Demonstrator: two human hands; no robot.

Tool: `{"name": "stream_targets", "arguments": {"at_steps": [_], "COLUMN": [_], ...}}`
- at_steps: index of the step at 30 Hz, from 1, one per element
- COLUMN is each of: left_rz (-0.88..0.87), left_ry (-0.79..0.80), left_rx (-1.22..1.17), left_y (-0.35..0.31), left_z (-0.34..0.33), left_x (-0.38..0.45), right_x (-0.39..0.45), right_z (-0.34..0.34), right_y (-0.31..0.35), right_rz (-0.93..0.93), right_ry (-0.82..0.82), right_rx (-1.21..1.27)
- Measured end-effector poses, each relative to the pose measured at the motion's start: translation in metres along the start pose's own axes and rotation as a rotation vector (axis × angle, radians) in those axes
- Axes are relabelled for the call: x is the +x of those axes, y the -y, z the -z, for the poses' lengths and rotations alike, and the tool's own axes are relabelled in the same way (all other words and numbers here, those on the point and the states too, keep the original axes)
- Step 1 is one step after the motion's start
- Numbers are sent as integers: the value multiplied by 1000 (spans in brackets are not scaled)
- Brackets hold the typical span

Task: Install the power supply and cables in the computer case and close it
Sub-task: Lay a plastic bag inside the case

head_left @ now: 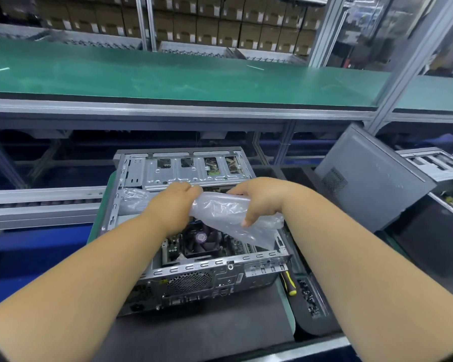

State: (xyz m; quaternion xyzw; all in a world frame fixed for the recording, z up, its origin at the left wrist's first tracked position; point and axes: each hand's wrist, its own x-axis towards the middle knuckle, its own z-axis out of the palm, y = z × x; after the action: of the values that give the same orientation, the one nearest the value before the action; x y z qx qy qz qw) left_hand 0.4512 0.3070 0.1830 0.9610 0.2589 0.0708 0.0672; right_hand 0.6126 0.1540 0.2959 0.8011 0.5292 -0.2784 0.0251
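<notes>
An open grey computer case (194, 270) lies on its side on a dark mat, rear panel toward me. Inside I see the motherboard and a black CPU fan (202, 239) with a purple centre. Over the case, both hands grip a clear plastic bag (228, 215). My left hand (173, 202) pinches the bag's left part; my right hand (259, 199) clutches its upper edge, thumb pressing down. The bag hangs over the case's right half and hides what lies under it. What the bag holds cannot be seen.
A grey side panel (369, 178) leans upright to the right of the case. A yellow-and-black screwdriver (289, 282) lies by the case's right rear corner, beside a black tray of screws (310, 296). A green conveyor belt (168, 74) runs behind. Another open case (434, 165) sits far right.
</notes>
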Motion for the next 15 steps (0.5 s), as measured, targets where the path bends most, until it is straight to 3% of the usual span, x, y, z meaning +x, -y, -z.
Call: {"name": "stream_targets", "arguments": {"at_steps": [8,13,15], "left_rz": [107,40,25], "left_ry": [-136,-131,-90], "left_rx": [-157,-35,-29], "left_y": [0,9,10], "left_z": [1,3,4], "left_x": [-1,-4,-6], "right_x": [11,16,22], "right_z": [-41,-87,-88], "right_y": [-16,-14,-17], "right_rz": [-24,-27,-17], "right_ry": [-310,-196,-197], "right_rx": [426,764,678]}}
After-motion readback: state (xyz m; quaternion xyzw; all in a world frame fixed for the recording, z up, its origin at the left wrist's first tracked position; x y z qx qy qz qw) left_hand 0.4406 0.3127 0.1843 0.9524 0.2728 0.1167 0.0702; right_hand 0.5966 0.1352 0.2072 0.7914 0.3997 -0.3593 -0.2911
